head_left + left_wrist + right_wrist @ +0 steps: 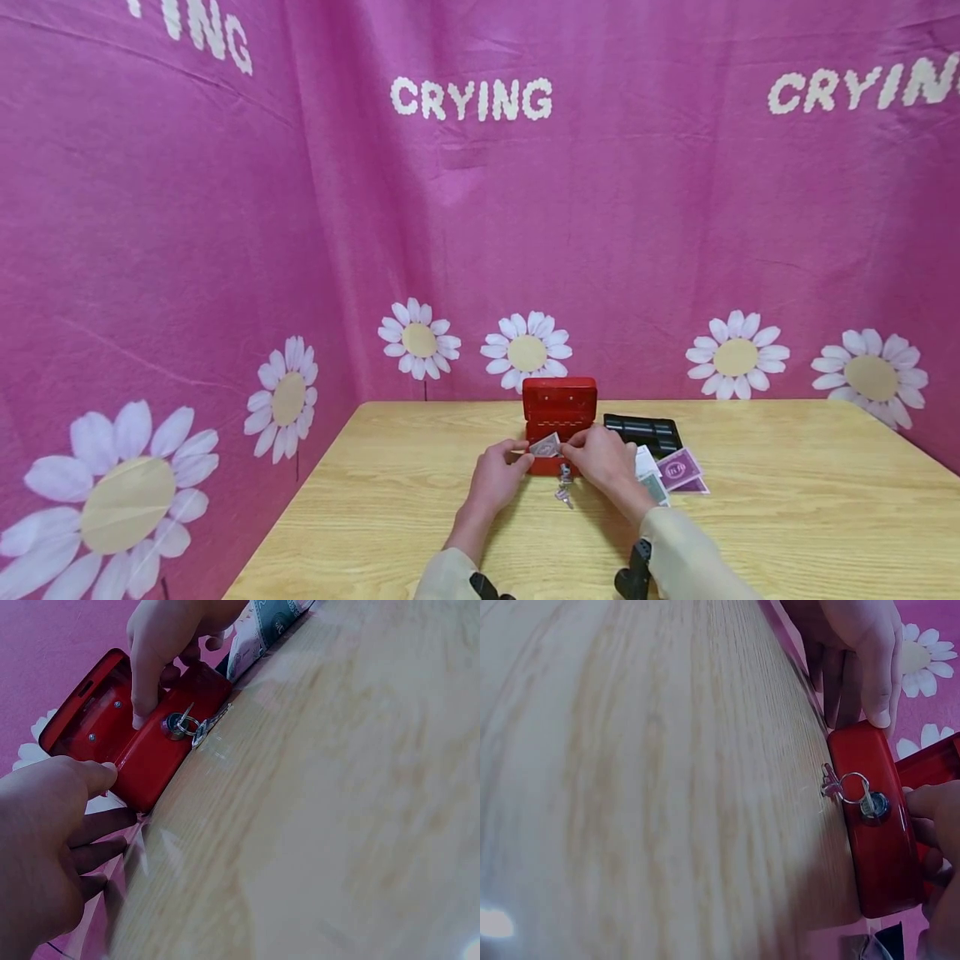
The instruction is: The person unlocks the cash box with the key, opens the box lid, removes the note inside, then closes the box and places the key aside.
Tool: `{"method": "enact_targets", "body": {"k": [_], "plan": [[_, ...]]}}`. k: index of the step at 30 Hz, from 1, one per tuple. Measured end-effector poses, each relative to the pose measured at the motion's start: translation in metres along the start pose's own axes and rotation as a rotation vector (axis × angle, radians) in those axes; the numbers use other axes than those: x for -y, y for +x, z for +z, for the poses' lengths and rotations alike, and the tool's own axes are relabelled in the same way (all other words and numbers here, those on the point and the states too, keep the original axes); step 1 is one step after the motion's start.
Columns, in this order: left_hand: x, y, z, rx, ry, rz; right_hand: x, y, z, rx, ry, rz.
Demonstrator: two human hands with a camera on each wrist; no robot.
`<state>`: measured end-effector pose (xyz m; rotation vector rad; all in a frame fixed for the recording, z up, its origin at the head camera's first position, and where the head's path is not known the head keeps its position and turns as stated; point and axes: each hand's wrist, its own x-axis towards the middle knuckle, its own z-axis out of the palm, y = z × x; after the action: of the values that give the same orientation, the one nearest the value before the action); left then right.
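Note:
A small red cash box [555, 467] stands on the table with its lid [558, 400] raised. A ring of keys [564, 497] hangs from the key in its front lock [874, 805]. Inside the box a grey-white banknote [545, 446] leans up at a slant between the hands. My right hand [606, 457] reaches over the front rim and pinches the note near its right edge; the wrist views hide the fingertips. My left hand [495, 475] holds the box at its left front corner, thumb on the rim, other fingers along the side.
To the right of the box lies a black coin tray [641, 432] with rounded compartments. Purple banknotes [678, 469] and a green banknote [654, 485] are spread beside my right forearm. The wooden table [405, 467] ends at a pink curtain [480, 208] with daisies.

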<state>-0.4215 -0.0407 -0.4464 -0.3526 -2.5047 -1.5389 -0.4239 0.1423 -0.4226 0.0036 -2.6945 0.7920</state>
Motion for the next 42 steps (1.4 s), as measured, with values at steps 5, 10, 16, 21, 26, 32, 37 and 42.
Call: {"method": "enact_targets", "body": {"k": [5, 10, 16, 21, 26, 32, 37, 42], "plan": [[-0.002, -0.002, -0.001, 0.001, 0.004, -0.002, 0.001, 0.002, 0.002, 0.001, -0.009, 0.001], [-0.002, -0.002, -0.002, 0.001, 0.000, 0.011, 0.003, 0.004, 0.003, 0.008, -0.001, 0.008], [-0.001, 0.000, -0.001, -0.004, 0.008, 0.022, 0.002, 0.002, 0.004, -0.031, 0.046, 0.002], [0.000, 0.001, 0.001, -0.006, 0.015, 0.016, 0.001, -0.001, 0.002, -0.086, 0.095, -0.027], [0.000, 0.000, 0.001, -0.010, 0.011, 0.007, 0.001, -0.005, 0.001, -0.131, 0.142, -0.063], [-0.001, -0.001, -0.001, -0.009, -0.001, 0.024, 0.000, -0.006, 0.000, -0.167, 0.240, -0.079], [-0.001, -0.002, -0.001, -0.021, 0.004, 0.043, 0.000, -0.007, -0.001, -0.188, 0.305, -0.083], [-0.001, -0.003, -0.002, -0.027, 0.004, 0.059, 0.004, -0.009, -0.004, -0.207, 0.329, -0.082]]}}
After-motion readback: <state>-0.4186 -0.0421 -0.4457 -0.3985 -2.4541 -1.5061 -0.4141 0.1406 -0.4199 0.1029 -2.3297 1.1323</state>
